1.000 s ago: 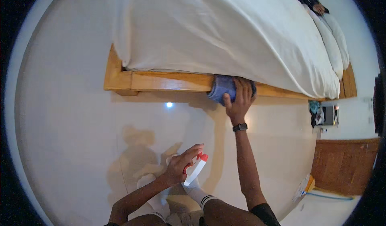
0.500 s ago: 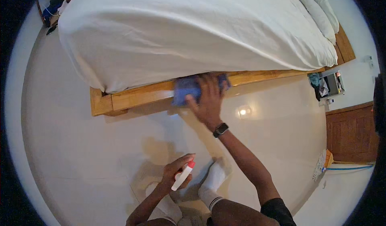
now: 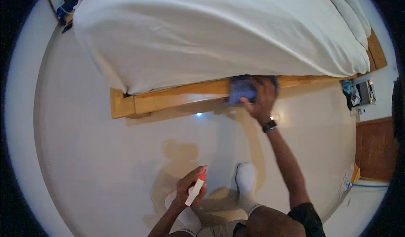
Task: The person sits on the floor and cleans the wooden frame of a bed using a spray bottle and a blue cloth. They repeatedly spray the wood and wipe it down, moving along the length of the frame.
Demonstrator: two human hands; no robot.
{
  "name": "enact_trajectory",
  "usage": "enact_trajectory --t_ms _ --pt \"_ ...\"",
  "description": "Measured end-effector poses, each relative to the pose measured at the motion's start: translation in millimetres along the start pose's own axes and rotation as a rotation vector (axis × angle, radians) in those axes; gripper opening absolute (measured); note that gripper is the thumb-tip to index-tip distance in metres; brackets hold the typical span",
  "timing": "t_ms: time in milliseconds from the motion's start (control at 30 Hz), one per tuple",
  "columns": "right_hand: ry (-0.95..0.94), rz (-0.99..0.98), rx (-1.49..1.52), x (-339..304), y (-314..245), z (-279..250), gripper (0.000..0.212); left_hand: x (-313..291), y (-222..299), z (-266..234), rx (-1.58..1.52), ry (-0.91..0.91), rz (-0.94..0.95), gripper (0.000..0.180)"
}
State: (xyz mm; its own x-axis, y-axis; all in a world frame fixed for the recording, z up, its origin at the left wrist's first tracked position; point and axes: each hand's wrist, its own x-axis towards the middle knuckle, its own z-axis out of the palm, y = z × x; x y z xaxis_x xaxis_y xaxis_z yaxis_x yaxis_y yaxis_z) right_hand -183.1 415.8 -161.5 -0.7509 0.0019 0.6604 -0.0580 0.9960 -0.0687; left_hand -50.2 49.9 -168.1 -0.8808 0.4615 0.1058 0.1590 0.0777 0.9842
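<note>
My right hand [image 3: 264,98] presses a blue cloth [image 3: 241,91] against the side rail of the wooden bed frame [image 3: 181,97]. The cloth is draped over the rail, its thumb-side edge hanging down the front face; fingers and cloth are slightly blurred. My left hand [image 3: 185,186], low and near my knees, is wrapped round a spray bottle [image 3: 195,190] with a white and red top. Most of the bottle's body is hidden by the hand.
A white sheet [image 3: 202,39] covers the mattress above the rail. My socked foot [image 3: 246,178] stands on the glossy tiled floor [image 3: 93,152]. At the right are a small open shelf unit [image 3: 363,92] with items and a brown wooden door [image 3: 373,150].
My right hand and the blue cloth have slid right along the bed rail. My left hand still holds the spray bottle, and my foot has shifted to the right.
</note>
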Motion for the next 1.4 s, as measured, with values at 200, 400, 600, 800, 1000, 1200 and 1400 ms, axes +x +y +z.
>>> enact_trajectory --t_ms 200,400,600,800,1000,1200,1400 --pt "-0.377 -0.152 -0.245 10.7 24.7 -48.4 0.083 9.2 25.0 -40.6 0.065 -0.293 -0.040 0.057" --pt "-0.395 -0.236 -0.073 39.8 -51.4 -26.0 0.081 30.7 82.2 -112.4 0.274 -0.876 -0.020 0.073" --pt "-0.263 -0.197 0.063 41.0 -94.1 -11.2 0.075 86.4 130.2 -72.7 0.353 -1.085 0.082 0.072" --pt "-0.205 -0.315 -0.029 32.1 -45.6 -11.9 0.067 73.7 107.9 -22.9 0.298 -1.067 0.088 0.066" --pt "-0.286 -0.348 -0.028 43.5 -25.2 -35.8 0.065 41.1 70.5 13.3 0.056 -0.484 -0.025 0.055" --pt "-0.191 -0.175 -0.005 51.7 -35.9 -67.1 0.068 52.8 64.5 1.9 0.112 -0.212 0.088 0.059" --pt "-0.374 -0.179 -0.086 49.2 -7.1 -75.8 0.066 86.8 50.3 -29.6 0.396 -0.011 0.328 0.063"
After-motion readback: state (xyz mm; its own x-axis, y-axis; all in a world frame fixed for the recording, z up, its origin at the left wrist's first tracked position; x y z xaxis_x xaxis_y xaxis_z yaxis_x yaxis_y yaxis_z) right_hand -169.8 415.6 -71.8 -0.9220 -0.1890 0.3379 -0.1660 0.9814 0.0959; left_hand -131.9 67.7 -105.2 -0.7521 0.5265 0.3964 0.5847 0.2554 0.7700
